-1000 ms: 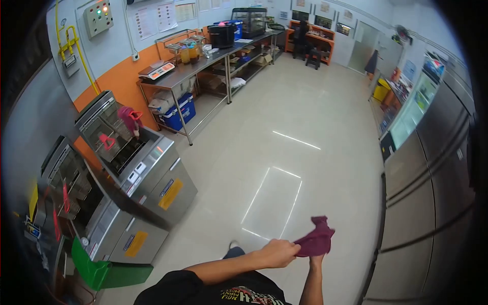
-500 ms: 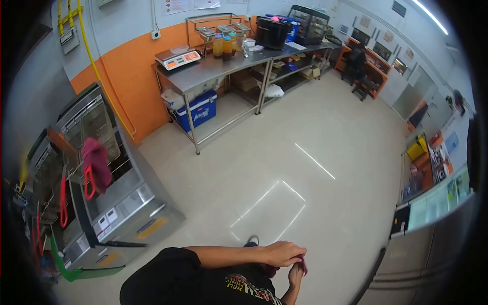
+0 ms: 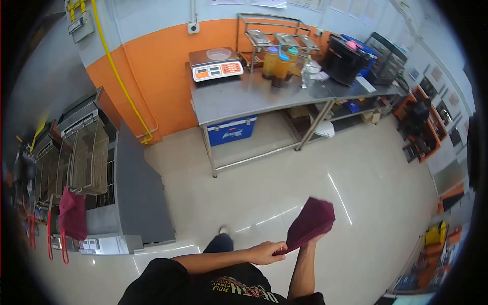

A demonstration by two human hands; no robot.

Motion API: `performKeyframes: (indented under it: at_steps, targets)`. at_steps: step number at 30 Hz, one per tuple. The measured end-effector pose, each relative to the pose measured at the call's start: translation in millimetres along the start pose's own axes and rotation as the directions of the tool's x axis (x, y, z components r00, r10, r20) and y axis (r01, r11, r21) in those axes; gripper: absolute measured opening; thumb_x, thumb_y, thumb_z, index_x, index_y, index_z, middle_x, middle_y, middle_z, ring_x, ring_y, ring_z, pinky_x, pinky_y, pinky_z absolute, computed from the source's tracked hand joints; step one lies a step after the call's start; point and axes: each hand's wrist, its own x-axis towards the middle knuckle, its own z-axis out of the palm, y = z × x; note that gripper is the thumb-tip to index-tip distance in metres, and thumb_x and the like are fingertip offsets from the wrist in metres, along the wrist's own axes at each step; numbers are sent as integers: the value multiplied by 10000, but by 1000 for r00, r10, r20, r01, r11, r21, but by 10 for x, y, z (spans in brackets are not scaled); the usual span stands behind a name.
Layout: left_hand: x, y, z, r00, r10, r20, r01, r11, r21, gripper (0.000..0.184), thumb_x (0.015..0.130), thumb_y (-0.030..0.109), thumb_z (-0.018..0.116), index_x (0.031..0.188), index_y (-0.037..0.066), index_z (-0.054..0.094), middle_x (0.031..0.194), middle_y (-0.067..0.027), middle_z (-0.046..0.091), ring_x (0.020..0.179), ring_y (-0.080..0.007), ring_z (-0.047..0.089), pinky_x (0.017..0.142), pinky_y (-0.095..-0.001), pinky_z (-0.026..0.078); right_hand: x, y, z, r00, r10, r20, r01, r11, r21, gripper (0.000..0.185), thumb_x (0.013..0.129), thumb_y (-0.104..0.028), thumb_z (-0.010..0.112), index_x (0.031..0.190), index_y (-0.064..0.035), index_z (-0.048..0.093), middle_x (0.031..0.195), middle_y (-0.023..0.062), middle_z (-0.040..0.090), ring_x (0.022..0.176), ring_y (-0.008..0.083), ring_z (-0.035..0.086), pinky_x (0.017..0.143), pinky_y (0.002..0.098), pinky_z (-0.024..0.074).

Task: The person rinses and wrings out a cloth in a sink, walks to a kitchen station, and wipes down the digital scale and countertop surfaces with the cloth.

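A maroon cloth [image 3: 311, 218] hangs in front of my body, drawn out between my hands. My left hand [image 3: 267, 252] is closed on its lower left corner, with thumb and fingers pinched together. My right hand [image 3: 316, 240] is raised under the cloth's right side. The fabric covers its fingers, and I cannot tell whether they grip it or sit inside a fold. A second maroon cloth [image 3: 73, 216] is draped over the red-handled fryer baskets at the left.
A steel fryer [image 3: 140, 188] with wire baskets [image 3: 89, 157] stands at the left. Ahead, a steel table [image 3: 254, 99] carries a scale [image 3: 216, 66], sauce bottles [image 3: 281, 68] and a black bucket [image 3: 346, 60]. A blue cooler [image 3: 231, 132] sits beneath it. Tiled floor [image 3: 264, 188] lies between.
My view has turned left and come closer to the table. The maroon cloth, bunched between my hands before, is now lifted and spread over my right hand, while my left hand pinches its corner.
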Motion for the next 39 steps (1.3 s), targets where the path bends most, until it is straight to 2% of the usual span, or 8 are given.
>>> performKeyframes:
  at_steps: [6, 8, 10, 13, 18, 25, 32, 39]
  targets:
    - [1042, -418, -1773, 990, 54, -133, -55, 999, -2, 258, 949, 205, 618, 1099, 4, 558, 960, -121, 646, 885, -211, 637, 773, -358, 525, 1883, 955, 1540, 905, -22, 425, -170, 897, 408, 579, 1000, -504, 381, 1389, -83, 460, 1355, 110, 531, 1216, 287, 530, 1032, 454, 452]
    - [1290, -407, -2266, 979, -27, -200, 19, 999, -41, 263, 947, 201, 621, 1114, 8, 559, 990, -111, 648, 907, -211, 640, 806, -350, 532, 2515, 1163, 1839, 930, -89, 356, 216, 916, -337, 538, 996, -481, 418, 1352, -83, 481, 1297, 104, 560, 1194, 288, 540, 1021, 454, 458]
    - [1485, -467, -2809, 967, -49, -250, 21, 993, -114, 257, 962, 197, 612, 1142, 20, 562, 1028, -86, 645, 947, -182, 632, 858, -338, 528, 2832, 1164, 2425, 944, 152, 294, -250, 909, 334, 519, 989, -458, 450, 1337, -74, 485, 1278, 104, 568, 1199, 283, 533, 1035, 444, 440]
    - [1676, -702, -3581, 933, -95, -348, 27, 980, -195, 235, 982, 194, 601, 1145, 28, 569, 1051, -55, 636, 982, -151, 616, 889, -322, 507, 3581, 1624, 3176, 887, 162, 432, -35, 957, -287, 626, 942, -444, 513, 1433, -77, 385, 1411, 135, 424, 1330, 319, 376, 1093, 511, 298]
    - [1748, -1189, -4771, 695, -288, -659, 87, 943, -320, 207, 979, 185, 602, 1121, 37, 585, 1032, -54, 649, 963, -148, 621, 846, -309, 510, 4608, 3048, 4314, 643, 457, 614, 738, -155, -657, 763, 909, -485, 523, 1535, -132, 266, 1603, 193, 167, 1477, 407, 130, 1112, 696, 102]
    - [1642, -986, -5866, 182, -510, -841, -49, 849, -525, 163, 977, 156, 609, 1105, 57, 594, 1000, -30, 649, 974, -131, 607, 850, -287, 479, 4781, 4350, 5611, 621, 477, 622, 748, -123, -652, 784, 930, -583, 412, 1528, -94, 279, 1589, 238, 167, 1467, 474, 64, 1080, 743, 67]
    - [2017, -759, -6824, 337, -342, -877, -53, 923, -381, 219, 988, 92, 561, 1194, 17, 561, 1079, -65, 634, 1017, -173, 615, 900, -306, 483, 4064, 4432, 5735, -74, 432, 899, 864, 477, -159, 697, 929, -465, 508, 1477, -59, 362, 1561, 204, 271, 1452, 411, 197, 1138, 637, 142]
    - [4508, -1232, -8678, 414, 168, -895, 91, 970, 225, 362, 935, 84, 550, 1281, -17, 518, 1096, -215, 644, 927, -296, 666, 803, -397, 519, 4757, 3327, 4704, 298, 618, 727, 848, 179, -500, 526, 948, -442, 529, 1431, -240, 482, 1531, 92, 375, 1412, 335, 323, 1114, 561, 266]
